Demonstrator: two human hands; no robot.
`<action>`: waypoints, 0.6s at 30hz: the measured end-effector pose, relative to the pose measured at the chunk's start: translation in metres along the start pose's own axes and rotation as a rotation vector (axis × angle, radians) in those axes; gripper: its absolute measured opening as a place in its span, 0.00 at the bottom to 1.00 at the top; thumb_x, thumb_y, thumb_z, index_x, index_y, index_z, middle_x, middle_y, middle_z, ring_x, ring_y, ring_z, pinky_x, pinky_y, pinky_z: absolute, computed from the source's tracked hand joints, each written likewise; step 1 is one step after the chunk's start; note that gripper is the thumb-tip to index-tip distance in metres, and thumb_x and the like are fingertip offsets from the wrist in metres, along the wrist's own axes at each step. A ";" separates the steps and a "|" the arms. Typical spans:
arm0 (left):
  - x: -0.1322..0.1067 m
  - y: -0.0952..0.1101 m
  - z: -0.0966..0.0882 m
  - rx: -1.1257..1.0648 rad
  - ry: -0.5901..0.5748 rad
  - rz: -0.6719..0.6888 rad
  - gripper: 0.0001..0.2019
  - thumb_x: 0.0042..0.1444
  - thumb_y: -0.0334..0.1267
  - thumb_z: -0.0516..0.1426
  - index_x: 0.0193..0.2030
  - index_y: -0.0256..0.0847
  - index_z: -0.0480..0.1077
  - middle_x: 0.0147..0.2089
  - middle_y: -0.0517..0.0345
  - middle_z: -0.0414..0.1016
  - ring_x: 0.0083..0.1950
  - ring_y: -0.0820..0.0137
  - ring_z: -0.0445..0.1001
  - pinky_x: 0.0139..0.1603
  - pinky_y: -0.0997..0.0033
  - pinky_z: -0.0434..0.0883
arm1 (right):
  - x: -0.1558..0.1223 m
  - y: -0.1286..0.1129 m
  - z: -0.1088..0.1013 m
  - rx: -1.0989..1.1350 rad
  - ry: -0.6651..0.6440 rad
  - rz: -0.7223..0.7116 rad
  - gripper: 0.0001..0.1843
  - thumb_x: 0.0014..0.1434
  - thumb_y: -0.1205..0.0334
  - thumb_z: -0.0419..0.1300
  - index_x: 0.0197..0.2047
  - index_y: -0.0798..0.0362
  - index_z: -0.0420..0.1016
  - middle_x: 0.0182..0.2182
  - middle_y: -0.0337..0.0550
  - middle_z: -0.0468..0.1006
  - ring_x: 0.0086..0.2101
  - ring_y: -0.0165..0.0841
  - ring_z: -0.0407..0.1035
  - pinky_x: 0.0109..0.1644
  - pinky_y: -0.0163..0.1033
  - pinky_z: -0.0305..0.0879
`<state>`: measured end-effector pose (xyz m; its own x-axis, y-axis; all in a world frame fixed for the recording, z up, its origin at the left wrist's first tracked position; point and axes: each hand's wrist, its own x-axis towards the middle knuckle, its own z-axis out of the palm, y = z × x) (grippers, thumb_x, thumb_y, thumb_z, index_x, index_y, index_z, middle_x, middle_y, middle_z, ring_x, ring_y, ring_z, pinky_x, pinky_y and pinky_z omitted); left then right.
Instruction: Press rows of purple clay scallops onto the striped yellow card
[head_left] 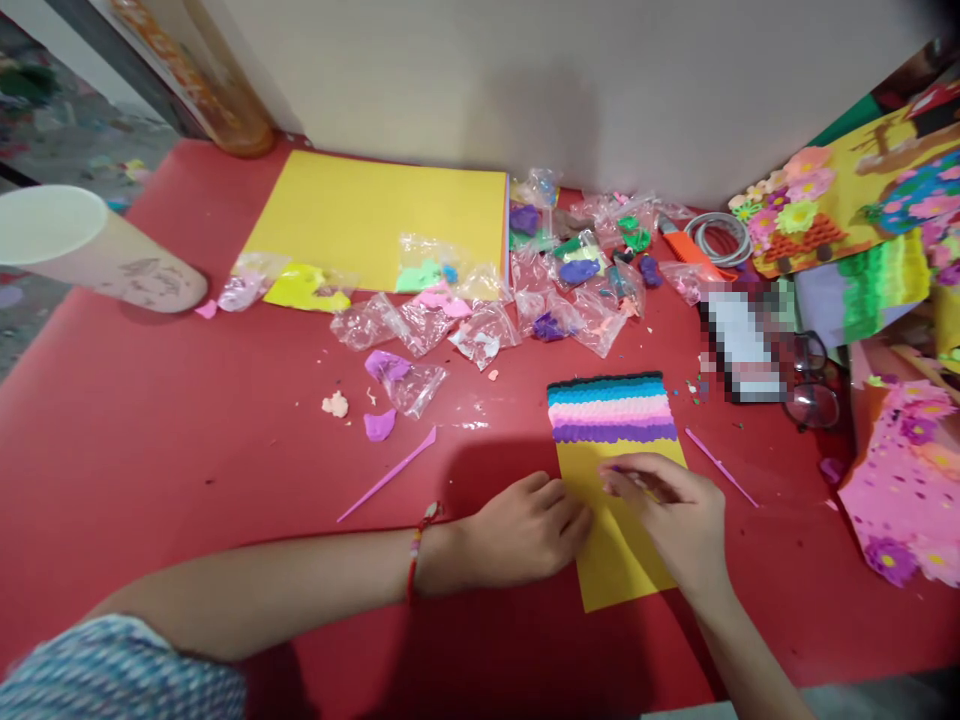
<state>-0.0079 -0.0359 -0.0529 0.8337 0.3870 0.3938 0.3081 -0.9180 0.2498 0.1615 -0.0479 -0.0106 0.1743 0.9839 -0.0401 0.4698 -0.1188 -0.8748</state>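
A yellow card (622,560) lies on the red table, its upper part covered with rows of clay in black, blue, pale pink, pink and purple. Over the card's middle, just below the purple row (615,433), my right hand (675,510) is closed in a pinch. A tiny bit of purple clay (616,468) shows at its fingertips. My left hand (529,530), with a beaded bracelet at the wrist, is curled closed at the card's left edge; its palm side is hidden. Pink modelling sticks lie on both sides, one on the left (386,475) and one on the right (721,467).
Small plastic bags of coloured clay (577,270) spread along the back beside a yellow sheet (382,210). A tall cup (150,270) stands left. To the right are a phone (742,345), glasses (814,405), an orange cutter (690,250) and decorated cards (900,480).
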 end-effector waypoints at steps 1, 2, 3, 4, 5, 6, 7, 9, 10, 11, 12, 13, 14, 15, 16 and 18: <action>-0.002 0.000 -0.001 0.004 0.006 -0.008 0.06 0.60 0.31 0.50 0.39 0.32 0.66 0.24 0.58 0.68 0.25 0.70 0.65 0.24 0.69 0.59 | 0.001 0.000 0.001 -0.038 -0.025 -0.053 0.06 0.53 0.61 0.60 0.27 0.51 0.76 0.23 0.39 0.78 0.23 0.29 0.72 0.28 0.33 0.71; -0.005 0.000 -0.003 0.006 0.006 -0.019 0.06 0.60 0.31 0.50 0.39 0.32 0.66 0.24 0.59 0.67 0.25 0.70 0.64 0.24 0.69 0.59 | 0.003 -0.001 0.002 -0.071 -0.053 -0.103 0.08 0.56 0.62 0.58 0.29 0.51 0.76 0.24 0.39 0.78 0.23 0.28 0.72 0.28 0.33 0.71; -0.007 0.000 -0.005 0.009 -0.003 -0.031 0.06 0.60 0.31 0.50 0.40 0.32 0.66 0.24 0.59 0.67 0.24 0.70 0.64 0.24 0.69 0.59 | 0.005 -0.001 0.003 -0.098 -0.073 -0.152 0.08 0.57 0.63 0.56 0.31 0.51 0.76 0.26 0.40 0.79 0.24 0.28 0.72 0.28 0.33 0.71; -0.009 0.000 -0.006 0.011 -0.017 -0.037 0.06 0.60 0.31 0.50 0.40 0.32 0.66 0.24 0.59 0.66 0.24 0.70 0.64 0.24 0.69 0.59 | 0.006 -0.002 0.005 -0.119 -0.078 -0.198 0.08 0.58 0.64 0.55 0.33 0.51 0.76 0.29 0.40 0.79 0.26 0.28 0.73 0.29 0.33 0.71; -0.011 0.000 -0.008 0.012 -0.033 -0.039 0.06 0.60 0.30 0.50 0.41 0.32 0.66 0.24 0.59 0.66 0.25 0.70 0.64 0.25 0.69 0.59 | 0.008 -0.003 0.006 -0.141 -0.070 -0.236 0.07 0.57 0.65 0.56 0.34 0.51 0.76 0.30 0.41 0.79 0.27 0.28 0.73 0.30 0.33 0.71; -0.012 0.000 -0.009 0.010 -0.046 -0.042 0.06 0.60 0.29 0.50 0.41 0.32 0.66 0.24 0.59 0.66 0.25 0.70 0.64 0.25 0.69 0.60 | 0.010 -0.003 0.007 -0.161 -0.052 -0.268 0.04 0.56 0.65 0.58 0.33 0.51 0.75 0.30 0.40 0.79 0.27 0.28 0.72 0.30 0.33 0.71; -0.012 0.000 -0.009 0.005 -0.057 -0.041 0.06 0.59 0.28 0.50 0.41 0.31 0.66 0.25 0.59 0.67 0.25 0.70 0.65 0.25 0.68 0.60 | 0.011 -0.004 0.008 -0.178 -0.038 -0.293 0.02 0.54 0.65 0.60 0.30 0.51 0.74 0.28 0.40 0.78 0.26 0.28 0.71 0.29 0.33 0.70; -0.013 0.000 -0.010 -0.007 -0.066 -0.034 0.07 0.59 0.27 0.50 0.42 0.31 0.66 0.25 0.59 0.67 0.26 0.70 0.65 0.26 0.68 0.61 | 0.013 -0.003 0.011 -0.202 -0.037 -0.321 0.03 0.52 0.65 0.62 0.28 0.51 0.72 0.25 0.38 0.76 0.24 0.27 0.69 0.27 0.33 0.68; -0.013 0.000 -0.010 -0.011 -0.068 -0.031 0.07 0.59 0.27 0.50 0.42 0.31 0.66 0.26 0.58 0.67 0.26 0.69 0.65 0.26 0.68 0.61 | 0.014 -0.003 0.012 -0.210 -0.056 -0.329 0.03 0.53 0.66 0.61 0.28 0.51 0.72 0.26 0.38 0.75 0.25 0.27 0.69 0.28 0.33 0.68; -0.013 -0.001 -0.010 -0.014 -0.069 -0.029 0.07 0.59 0.27 0.49 0.42 0.31 0.66 0.26 0.58 0.68 0.26 0.69 0.65 0.26 0.68 0.61 | 0.014 -0.002 0.013 -0.214 -0.079 -0.343 0.03 0.55 0.67 0.60 0.30 0.51 0.73 0.28 0.39 0.76 0.27 0.28 0.70 0.30 0.33 0.69; -0.013 -0.001 -0.011 -0.015 -0.071 -0.026 0.08 0.59 0.27 0.49 0.42 0.31 0.66 0.26 0.57 0.68 0.27 0.69 0.65 0.27 0.68 0.62 | 0.014 -0.001 0.015 -0.219 -0.098 -0.362 0.05 0.57 0.68 0.57 0.33 0.51 0.74 0.30 0.40 0.76 0.30 0.28 0.71 0.34 0.34 0.70; -0.013 -0.001 -0.011 -0.017 -0.073 -0.026 0.08 0.59 0.27 0.49 0.43 0.31 0.66 0.26 0.57 0.68 0.27 0.69 0.65 0.27 0.68 0.62 | 0.015 0.000 0.016 -0.224 -0.109 -0.380 0.07 0.58 0.69 0.55 0.36 0.51 0.74 0.33 0.40 0.76 0.33 0.28 0.72 0.37 0.34 0.70; -0.014 -0.001 -0.012 -0.017 -0.079 -0.026 0.08 0.59 0.27 0.49 0.43 0.30 0.66 0.27 0.57 0.68 0.27 0.69 0.65 0.27 0.68 0.62 | 0.015 0.001 0.017 -0.228 -0.106 -0.393 0.09 0.59 0.70 0.54 0.37 0.51 0.74 0.34 0.41 0.76 0.35 0.28 0.72 0.38 0.34 0.70; -0.014 -0.001 -0.013 -0.017 -0.085 -0.025 0.09 0.59 0.27 0.49 0.44 0.30 0.66 0.27 0.57 0.68 0.27 0.69 0.65 0.28 0.68 0.62 | 0.015 0.001 0.018 -0.234 -0.095 -0.398 0.08 0.59 0.71 0.55 0.36 0.51 0.74 0.33 0.41 0.76 0.34 0.28 0.72 0.37 0.33 0.69; -0.015 -0.001 -0.013 -0.014 -0.089 -0.023 0.09 0.59 0.26 0.48 0.44 0.30 0.66 0.27 0.57 0.68 0.27 0.69 0.66 0.28 0.68 0.62 | 0.015 0.001 0.019 -0.242 -0.080 -0.394 0.06 0.58 0.70 0.56 0.34 0.51 0.73 0.31 0.40 0.76 0.31 0.27 0.71 0.35 0.33 0.69; -0.015 -0.002 -0.014 -0.005 -0.096 -0.016 0.09 0.60 0.26 0.47 0.44 0.30 0.66 0.27 0.56 0.68 0.28 0.69 0.66 0.28 0.68 0.62 | 0.016 0.001 0.021 -0.265 -0.057 -0.380 0.03 0.55 0.67 0.61 0.29 0.52 0.71 0.26 0.37 0.74 0.25 0.26 0.68 0.29 0.32 0.67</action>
<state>-0.0274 -0.0393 -0.0474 0.8691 0.3910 0.3031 0.3194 -0.9113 0.2597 0.1468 -0.0298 -0.0223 -0.0972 0.9690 0.2271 0.6971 0.2291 -0.6794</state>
